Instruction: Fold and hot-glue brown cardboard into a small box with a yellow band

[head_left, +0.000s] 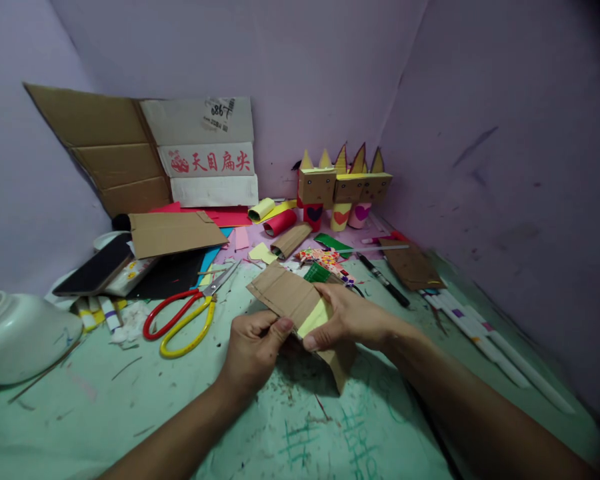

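Observation:
Both hands hold one folded strip of brown cardboard (286,288) above the green tabletop. A pale yellow piece of paper (316,319) lies against the strip's middle panel. My left hand (254,347) pinches the strip's near edge between thumb and fingers. Around the right side, my right hand (347,317) is closed, its thumb on the yellow paper and its fingers behind the cardboard. The strip's lower end (341,370) bends down toward the table. Left of the hands lie scissors (195,310) with one red and one yellow handle, blades apart.
Cardboard-headed paper-tube figures (340,190) stand at the back wall. Paper rolls (280,222), a black marker (384,280) and paper scraps lie beyond the hands. A large cardboard sheet (200,153) leans at back left. A white pot (25,340) sits at left; white markers (500,353) lie right.

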Demonstrator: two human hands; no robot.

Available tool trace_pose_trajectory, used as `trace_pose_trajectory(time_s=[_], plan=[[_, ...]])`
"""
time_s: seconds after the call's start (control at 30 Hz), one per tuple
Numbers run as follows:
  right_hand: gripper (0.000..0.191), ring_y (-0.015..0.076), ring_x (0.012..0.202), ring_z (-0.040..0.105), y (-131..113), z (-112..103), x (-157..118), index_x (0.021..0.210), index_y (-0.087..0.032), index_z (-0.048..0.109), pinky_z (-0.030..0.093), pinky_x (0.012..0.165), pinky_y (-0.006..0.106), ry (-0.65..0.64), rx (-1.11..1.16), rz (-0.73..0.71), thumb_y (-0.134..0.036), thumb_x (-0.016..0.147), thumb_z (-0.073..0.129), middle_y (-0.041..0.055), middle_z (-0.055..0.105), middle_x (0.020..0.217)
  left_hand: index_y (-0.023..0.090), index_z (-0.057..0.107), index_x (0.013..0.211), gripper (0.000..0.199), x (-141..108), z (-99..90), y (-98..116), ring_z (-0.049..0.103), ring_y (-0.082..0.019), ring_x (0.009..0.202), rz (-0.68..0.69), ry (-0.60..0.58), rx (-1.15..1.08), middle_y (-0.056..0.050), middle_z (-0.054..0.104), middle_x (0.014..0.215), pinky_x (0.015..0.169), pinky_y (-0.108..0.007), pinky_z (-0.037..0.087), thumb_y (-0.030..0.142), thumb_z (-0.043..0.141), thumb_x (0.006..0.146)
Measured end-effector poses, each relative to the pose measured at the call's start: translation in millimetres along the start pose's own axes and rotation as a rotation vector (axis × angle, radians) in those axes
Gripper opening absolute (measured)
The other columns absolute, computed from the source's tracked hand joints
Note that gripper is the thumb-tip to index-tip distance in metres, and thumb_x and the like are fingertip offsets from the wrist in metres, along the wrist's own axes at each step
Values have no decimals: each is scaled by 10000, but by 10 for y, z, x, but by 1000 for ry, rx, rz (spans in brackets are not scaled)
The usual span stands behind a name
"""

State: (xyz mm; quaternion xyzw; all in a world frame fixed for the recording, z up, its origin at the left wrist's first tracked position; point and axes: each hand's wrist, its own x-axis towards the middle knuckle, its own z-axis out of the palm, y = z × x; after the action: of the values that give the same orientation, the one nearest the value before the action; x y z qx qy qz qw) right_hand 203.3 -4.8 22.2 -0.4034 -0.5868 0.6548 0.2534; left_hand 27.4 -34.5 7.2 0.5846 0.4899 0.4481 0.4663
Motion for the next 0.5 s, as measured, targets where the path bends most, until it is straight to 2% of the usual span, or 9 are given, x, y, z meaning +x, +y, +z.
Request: trace_pose_trajectory(time_s=[0.1,0.2,0.27,0.37,0.43,0.5], plan=[[497,131,658,537,13,-9,10,912,-162,598,434,562,226,10,-3,5,-219,475,829,-3,619,782,174,622,431,343,5,1,1,548,-145,398,-7,-3,-4,-24,623,410,408,-222,411,407,651,680],[542,141,672,552,34,-51,34,956,-159,596,449,575,238,30,3,-9,-223,474,834,1,632,791,168,615,445,379,33,0,-2,564,-149,409,-74,-34,-55,-30,628,427,424,-229,439,468,675,669],[548,146,680,564,46,-83,50,975,-158,596,459,590,247,38,35,-19,-223,483,830,2,642,795,152,629,500,407,59,-13,-22,588,-159,436,-132,-97,-118,-48,650,472,451,-244,470,522,687,657],[503,160,714,586,52,-113,55,949,-155,603,477,628,266,55,99,-14,-223,498,814,8,650,797,115,673,677,453,85,-53,-63,657,-209,572,-167,-222,-305,-94,702,623,554,-301,528,566,637,703],[494,169,729,597,46,-116,50,940,-158,607,489,643,276,64,146,-5,-227,495,808,14,658,803,99,672,770,430,91,-73,-76,678,-234,650,-184,-276,-394,-115,717,708,603,-329,542,525,624,733],[505,162,700,599,36,-113,47,942,-158,612,495,629,272,54,185,9,-226,483,809,23,671,816,96,660,783,346,90,-73,-69,676,-219,631,-197,-277,-369,-109,717,707,596,-314,542,433,675,703]])
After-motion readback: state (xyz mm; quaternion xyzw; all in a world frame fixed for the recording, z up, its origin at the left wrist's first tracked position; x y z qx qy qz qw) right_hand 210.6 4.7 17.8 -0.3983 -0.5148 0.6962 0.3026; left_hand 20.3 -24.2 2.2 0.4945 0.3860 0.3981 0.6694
